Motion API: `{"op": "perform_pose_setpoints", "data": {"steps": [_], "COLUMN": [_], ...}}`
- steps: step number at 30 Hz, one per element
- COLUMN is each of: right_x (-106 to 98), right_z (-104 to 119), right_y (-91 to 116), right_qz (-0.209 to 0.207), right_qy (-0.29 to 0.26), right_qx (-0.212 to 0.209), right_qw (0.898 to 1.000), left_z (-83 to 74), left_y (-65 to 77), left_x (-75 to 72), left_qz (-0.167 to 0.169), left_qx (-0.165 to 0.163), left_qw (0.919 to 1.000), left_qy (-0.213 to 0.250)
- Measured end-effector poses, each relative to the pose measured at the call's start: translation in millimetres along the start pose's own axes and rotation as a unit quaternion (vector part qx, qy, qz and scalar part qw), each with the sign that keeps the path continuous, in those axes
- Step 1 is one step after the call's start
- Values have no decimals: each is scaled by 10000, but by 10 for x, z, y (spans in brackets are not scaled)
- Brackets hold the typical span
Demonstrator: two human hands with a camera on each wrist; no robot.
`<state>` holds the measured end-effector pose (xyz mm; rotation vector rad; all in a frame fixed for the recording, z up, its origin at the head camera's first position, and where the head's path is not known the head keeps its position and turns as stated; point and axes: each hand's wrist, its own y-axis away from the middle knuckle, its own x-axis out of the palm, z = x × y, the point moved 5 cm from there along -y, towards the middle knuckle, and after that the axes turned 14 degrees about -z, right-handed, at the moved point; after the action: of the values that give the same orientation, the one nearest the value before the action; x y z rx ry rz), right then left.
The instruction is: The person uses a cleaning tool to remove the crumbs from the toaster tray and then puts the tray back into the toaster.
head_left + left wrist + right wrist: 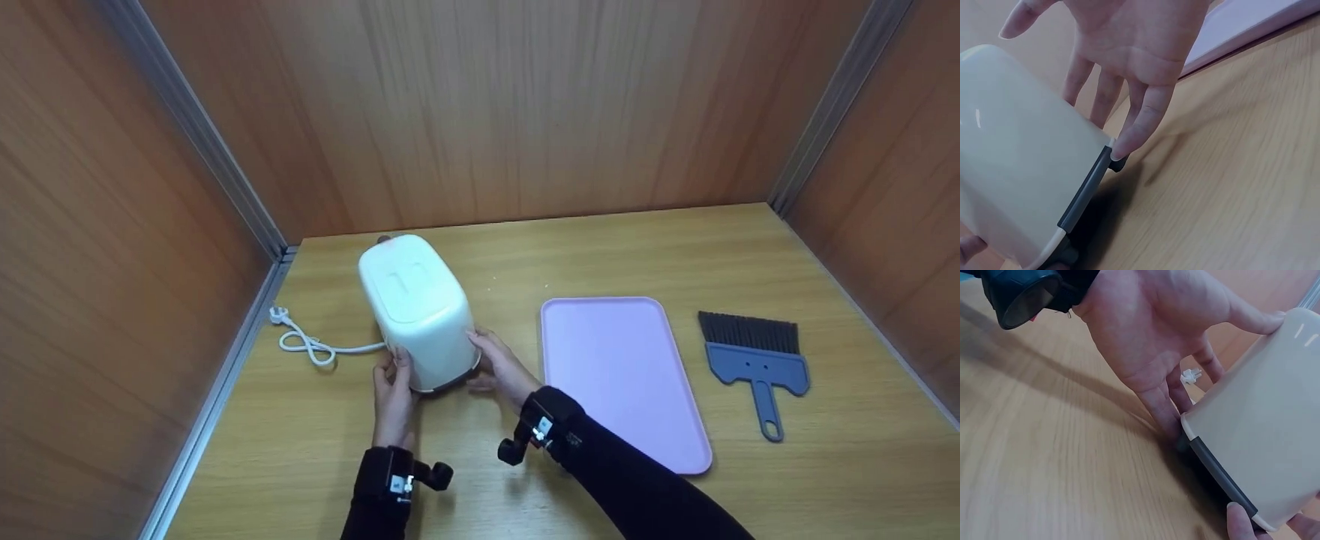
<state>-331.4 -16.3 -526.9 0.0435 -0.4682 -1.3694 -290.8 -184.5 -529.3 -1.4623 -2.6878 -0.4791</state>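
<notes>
A white toaster [420, 315] with a rounded body and a dark base strip [1086, 188] stands at the left middle of the table in the head view. My left hand [394, 401] grips its near left corner, thumb on the white side. On the opposite corner my right hand [506, 367] holds it, thumb against the wall and fingers low at the base edge. Shadow shows beneath the dark strip in both wrist views. Seen from the right wrist, the left hand [1151, 337] reaches its fingertips around the lower rim. The toaster's underside is hidden.
A white cord with a plug [279, 315] lies looped left of the toaster. The pink-purple tray [619, 375] rests to the right, partly behind the right sleeve. Farther right is a blue hand brush [757, 367] with dark bristles. Wooden panels [525, 112] enclose the table's back and sides.
</notes>
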Motion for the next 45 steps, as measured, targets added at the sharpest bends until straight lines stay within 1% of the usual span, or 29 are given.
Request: {"op": "perform_pose_setpoints", "data": {"steps": [5,7,12,15,21,25,28,36,42,45], "right_x": [-71,-88,-125,-171,-237,-252,-251,-216,-230,-241], "right_z": [-16,-18,-5,11,-3,15,27,14,12,13], "right_y": [98,135,235,292,400,442,452,450,441,435], "right_qz": [-143,-153,-72,-124,-189,-293,-335,-251,-311,-385], "right_qy": [35,47,120,141,232,311,299,282,320,357], "right_qx": [23,-10,-145,-200,-86,-163,-192,-150,-198,-224], "right_qw": [9999,9999,9998,9996,9995,9990,9988,9992,9988,9984], "left_z": [25,38,59,73,96,98,92,112,127,123], "left_y": [88,123,215,264,355,399,415,404,373,357], "left_x": [29,22,20,47,36,29,34,1,19,40], "left_qz": [125,121,117,206,214,238,283,336,593,768], "left_qx": [-102,-149,-161,-182,-219,-218,-238,-502,-427,-387], "left_qw": [9999,9998,9998,9996,9994,9991,9989,9978,9973,9961], "left_qy": [47,33,-67,-94,-166,-262,-287,-290,-43,192]}}
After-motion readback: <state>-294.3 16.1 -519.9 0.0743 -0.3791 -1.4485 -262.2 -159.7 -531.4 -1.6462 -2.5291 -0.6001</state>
